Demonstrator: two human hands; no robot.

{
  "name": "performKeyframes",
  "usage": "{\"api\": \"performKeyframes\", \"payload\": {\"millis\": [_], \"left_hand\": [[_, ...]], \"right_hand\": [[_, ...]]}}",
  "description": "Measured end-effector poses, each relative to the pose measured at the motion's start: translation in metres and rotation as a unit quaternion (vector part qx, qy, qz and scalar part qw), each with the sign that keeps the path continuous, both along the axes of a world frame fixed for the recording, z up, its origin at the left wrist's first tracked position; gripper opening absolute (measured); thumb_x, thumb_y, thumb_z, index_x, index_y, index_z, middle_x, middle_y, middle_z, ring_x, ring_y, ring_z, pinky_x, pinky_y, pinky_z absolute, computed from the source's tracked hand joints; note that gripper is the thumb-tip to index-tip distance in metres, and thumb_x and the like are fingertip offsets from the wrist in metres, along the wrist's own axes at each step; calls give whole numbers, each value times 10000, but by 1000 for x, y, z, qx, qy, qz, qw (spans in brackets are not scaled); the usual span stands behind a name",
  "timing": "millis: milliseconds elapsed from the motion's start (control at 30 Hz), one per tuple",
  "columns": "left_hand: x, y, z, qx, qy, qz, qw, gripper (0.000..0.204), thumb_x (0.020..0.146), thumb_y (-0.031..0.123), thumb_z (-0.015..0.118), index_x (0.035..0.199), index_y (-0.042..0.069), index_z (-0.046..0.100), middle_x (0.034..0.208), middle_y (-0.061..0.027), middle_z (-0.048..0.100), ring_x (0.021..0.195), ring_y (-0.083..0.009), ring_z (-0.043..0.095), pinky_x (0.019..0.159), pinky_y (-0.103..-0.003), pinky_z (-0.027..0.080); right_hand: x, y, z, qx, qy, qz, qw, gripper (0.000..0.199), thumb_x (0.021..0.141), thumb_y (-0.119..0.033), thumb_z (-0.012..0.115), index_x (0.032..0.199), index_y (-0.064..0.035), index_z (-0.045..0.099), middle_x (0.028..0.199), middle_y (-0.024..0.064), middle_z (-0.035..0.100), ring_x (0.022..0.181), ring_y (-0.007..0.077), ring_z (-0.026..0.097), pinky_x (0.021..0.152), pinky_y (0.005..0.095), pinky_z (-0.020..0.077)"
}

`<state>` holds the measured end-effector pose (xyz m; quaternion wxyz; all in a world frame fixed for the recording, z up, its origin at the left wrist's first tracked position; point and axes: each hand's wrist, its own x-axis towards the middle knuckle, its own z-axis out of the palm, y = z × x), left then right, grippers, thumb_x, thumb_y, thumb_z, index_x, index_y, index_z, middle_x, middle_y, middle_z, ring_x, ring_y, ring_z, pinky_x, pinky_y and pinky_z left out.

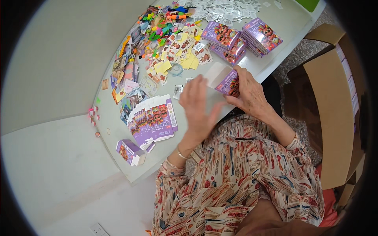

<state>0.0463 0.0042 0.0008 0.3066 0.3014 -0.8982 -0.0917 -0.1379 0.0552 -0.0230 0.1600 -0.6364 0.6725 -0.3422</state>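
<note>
My right hand [252, 92] grips a small purple cardboard box [227, 82] printed with colourful cartoon figures, at the table's near edge. A white flap or inside panel of this box stands out at its left end. My left hand [197, 106] is just left of the box, somewhat blurred, with its thumb spread away from the fingers and nothing seen in it. Whether its fingertips touch the flap I cannot tell. Near the left wrist lies a fanned stack of flat purple cartons [153, 122]. A formed purple box [130, 152] lies at the table's left corner.
Stacked purple boxes [262, 35] stand at the far right. Across the table [189, 137] spread small colourful toys [159, 29], stickers [183, 47], cards [128, 74] and silvery packets [224, 10]. A large open cardboard carton [325, 106] stands on the floor to my right.
</note>
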Motion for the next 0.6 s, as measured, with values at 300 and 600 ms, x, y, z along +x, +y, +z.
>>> {"api": "performKeyframes", "payload": {"millis": [300, 600], "left_hand": [[8, -6, 36, 111, 144, -32, 983, 290, 801, -53, 655, 1078, 19, 604, 1270, -174, 539, 1130, -278, 559, 948, -368, 455], [11, 13, 45, 169, 206, -96, 959, 381, 819, -79, 602, 1181, 1, 518, 1230, -237, 546, 1020, -294, 622, 900, -389, 491]], "right_hand": [[-10, 3, -7, -58, -96, 113, 987, 825, 658, -146, 777, 1337, -35, 321, 1301, 188, 442, 1190, 368, 475, 991, 417, 409], [-21, 8, -17, -72, -191, 187, 961, 867, 626, -190, 807, 1336, -57, 326, 1363, 160, 394, 1190, 324, 475, 1019, 409, 383]]}}
